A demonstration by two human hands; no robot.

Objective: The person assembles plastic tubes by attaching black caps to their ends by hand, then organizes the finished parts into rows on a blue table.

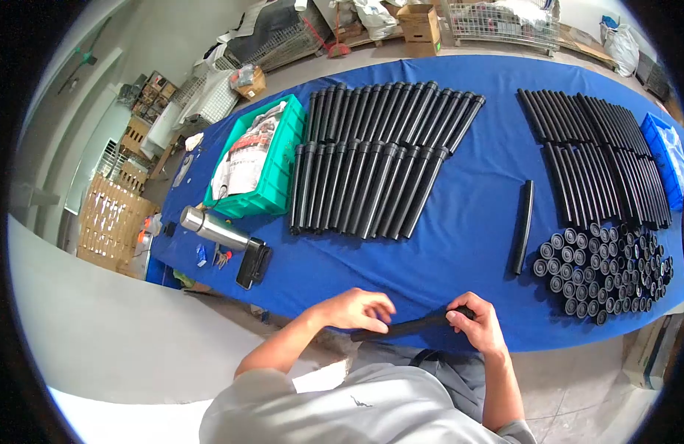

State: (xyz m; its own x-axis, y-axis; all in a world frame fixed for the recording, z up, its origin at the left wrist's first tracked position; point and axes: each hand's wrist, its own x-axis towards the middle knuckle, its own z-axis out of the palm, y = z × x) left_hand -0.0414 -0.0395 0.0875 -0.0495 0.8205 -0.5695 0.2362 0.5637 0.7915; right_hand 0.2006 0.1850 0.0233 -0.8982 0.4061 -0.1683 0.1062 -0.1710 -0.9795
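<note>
At the table's front edge, a black tube (416, 324) lies nearly level in front of my body. My right hand (477, 320) is closed round its right end, where a dark round end piece shows. Near the tube's left part is my left hand (358, 309), its fingers apart and curved above the tube, not wrapped round it. Beyond the hands, two rows of black tubes with wider collars (364, 177) lie side by side on the blue cloth (460, 214). One single black tube (525, 228) lies apart, right of centre.
A green crate (257, 201) holding a printed bag stands at the left, near a steel flask (216, 228) and a black case (254, 264). At the right are rows of thinner tubes (590, 174), many round black caps (586, 274) and a blue bin (656, 159).
</note>
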